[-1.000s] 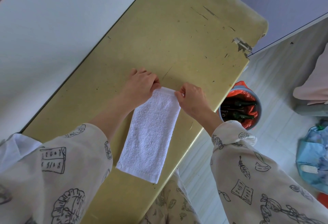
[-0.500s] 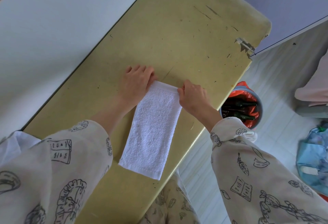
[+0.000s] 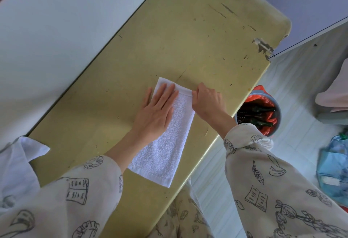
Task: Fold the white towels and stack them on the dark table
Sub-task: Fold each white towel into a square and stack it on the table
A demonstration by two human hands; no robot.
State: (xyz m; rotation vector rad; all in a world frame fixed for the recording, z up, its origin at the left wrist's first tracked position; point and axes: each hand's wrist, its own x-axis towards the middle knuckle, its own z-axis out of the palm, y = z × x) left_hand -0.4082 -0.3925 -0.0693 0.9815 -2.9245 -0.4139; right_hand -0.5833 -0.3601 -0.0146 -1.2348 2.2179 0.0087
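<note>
Yellow-green table [image 3: 188, 30], towel [image 3: 165, 143] lay near its right edge. Left hand [image 3: 156, 113] had switched from pinching the far corner to pressing flat; right hand [image 3: 207, 102] still pinched the far-right corner. I read it as crease-smoothing before the next fold.

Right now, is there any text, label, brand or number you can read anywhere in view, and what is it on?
Bottle in the bin: pale label lettering, too small and blurred to read.
Sleeves: book drawings with scribbled lines, no real words.
Towel and table: no text.
</note>
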